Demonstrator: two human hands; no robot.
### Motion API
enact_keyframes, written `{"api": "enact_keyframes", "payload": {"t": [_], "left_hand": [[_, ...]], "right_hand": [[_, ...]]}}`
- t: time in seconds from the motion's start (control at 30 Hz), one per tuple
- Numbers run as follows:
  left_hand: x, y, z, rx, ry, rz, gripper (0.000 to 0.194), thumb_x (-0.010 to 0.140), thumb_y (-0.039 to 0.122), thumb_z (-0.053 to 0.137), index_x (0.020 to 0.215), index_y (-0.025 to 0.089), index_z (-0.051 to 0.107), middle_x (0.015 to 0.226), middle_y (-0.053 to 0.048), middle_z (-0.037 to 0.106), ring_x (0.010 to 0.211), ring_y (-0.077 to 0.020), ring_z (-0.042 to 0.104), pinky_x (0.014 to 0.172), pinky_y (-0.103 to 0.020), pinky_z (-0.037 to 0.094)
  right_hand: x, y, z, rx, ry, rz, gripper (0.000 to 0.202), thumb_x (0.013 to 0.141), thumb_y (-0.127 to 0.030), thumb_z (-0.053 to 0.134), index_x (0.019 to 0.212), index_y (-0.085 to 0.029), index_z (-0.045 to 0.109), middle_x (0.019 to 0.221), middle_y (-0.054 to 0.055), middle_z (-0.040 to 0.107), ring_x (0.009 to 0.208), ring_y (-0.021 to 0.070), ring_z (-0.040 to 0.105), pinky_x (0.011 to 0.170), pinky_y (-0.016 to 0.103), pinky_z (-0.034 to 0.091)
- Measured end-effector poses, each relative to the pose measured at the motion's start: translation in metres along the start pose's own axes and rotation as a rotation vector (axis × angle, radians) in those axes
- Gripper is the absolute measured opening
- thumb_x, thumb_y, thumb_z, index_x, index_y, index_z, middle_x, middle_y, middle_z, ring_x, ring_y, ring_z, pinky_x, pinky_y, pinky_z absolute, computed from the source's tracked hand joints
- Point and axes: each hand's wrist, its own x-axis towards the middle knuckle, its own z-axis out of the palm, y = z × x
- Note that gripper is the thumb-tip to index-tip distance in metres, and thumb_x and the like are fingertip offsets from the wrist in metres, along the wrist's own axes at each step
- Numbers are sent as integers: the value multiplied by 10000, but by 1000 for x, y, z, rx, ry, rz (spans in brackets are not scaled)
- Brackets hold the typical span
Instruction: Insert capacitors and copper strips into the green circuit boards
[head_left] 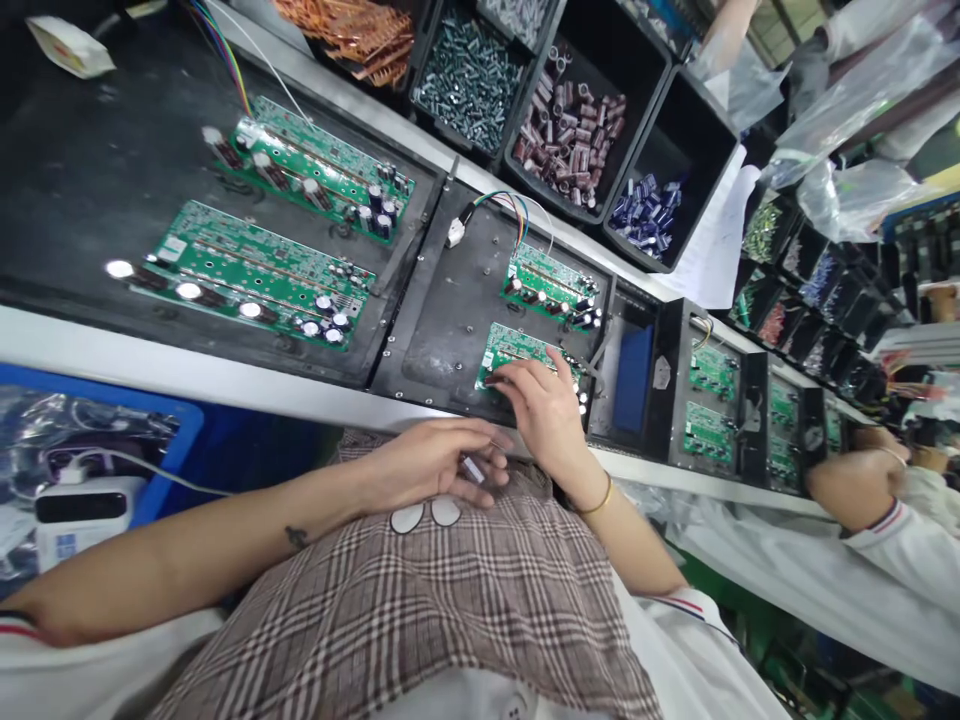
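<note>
My left hand [431,462] hovers over the apron with its fingers curled around a small capacitor [472,468] that has a pale sleeve. Just ahead, my right hand [546,405] reaches over a green circuit board [512,340] in a black fixture. Its fingertips close on a dark capacitor [492,380] at the board's near left corner; the hand hides much of that board. Behind it lies a second circuit board [551,270], bearing several upright capacitors and colored wires that end in a white connector [455,232].
Two larger boards, one near [255,265] and one far [330,160], sit in a fixture at left. Bins of brown capacitors [574,140] and blue capacitors [646,212] stand behind. A co-worker's arm [855,485] is at right. A white device [88,515] rests in a blue crate.
</note>
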Motion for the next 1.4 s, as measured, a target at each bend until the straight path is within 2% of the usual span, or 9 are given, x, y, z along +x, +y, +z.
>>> {"api": "enact_keyframes", "payload": {"t": [0.2,0.37,0.5,0.63,0.77,0.87,1.03,1.3,1.4], "left_hand": [[-3,3,1,238,-14,72,144,880,246,523,921,128,595,701,3,517,587,-85,469,422,-149,367],[-21,15,12,702,81,267,181,914,311,482,927,170,594,685,29,513,545,-82,429,471,-191,361],[-36,27,14,1155,350,605,177,939,296,472,984,200,614,928,-11,608,826,-132,554,687,-231,444],[-39,46,5,1480,680,977,188,934,257,487,1072,194,598,1018,-46,583,866,-158,543,825,-292,450],[-29,75,-10,1699,1045,1196,261,891,286,556,1097,138,616,1063,-119,591,999,-240,539,923,-369,427],[-18,92,-24,1826,1211,1225,324,875,323,577,1113,108,621,1081,-151,602,1052,-275,531,960,-393,406],[-4,102,-39,1943,1301,1174,390,870,401,556,1111,101,616,1047,-168,612,1032,-309,545,939,-423,420],[0,97,-24,1987,1169,1002,416,879,376,530,1268,248,458,1114,-137,565,1103,-375,499,956,-552,402],[0,97,-22,1969,1172,1024,400,880,370,528,1258,260,457,1090,-126,558,1091,-374,497,955,-558,403]], "right_hand": [[1,1,5,-52,-24,-63,214,955,-172,457,1103,-188,611,1044,67,674,996,192,615,1086,437,378],[1,-1,1,-61,-58,-72,187,954,-179,460,1076,-174,602,1019,74,649,975,204,601,1005,398,447],[3,-1,0,-85,-92,-106,168,955,-173,455,1050,-169,593,996,66,639,949,201,588,1006,389,436],[5,-2,1,-129,-76,-107,174,949,-139,443,1041,-151,590,977,70,628,904,186,580,1030,374,405],[6,0,3,-127,-77,-99,146,946,-138,443,978,-152,585,934,60,612,830,169,583,1021,369,395],[6,0,4,-123,-94,-104,139,932,-118,442,978,-151,569,935,63,607,826,168,592,1046,388,366],[7,-1,-4,-148,-121,-112,152,906,-90,424,992,-134,540,964,80,604,780,174,612,1064,422,341],[7,1,-12,-153,-113,-147,113,890,-92,425,944,-136,514,915,81,598,696,171,594,964,403,420],[8,1,-7,-159,-80,-147,118,903,-96,414,948,-135,516,933,79,595,711,164,597,959,392,421]]}}
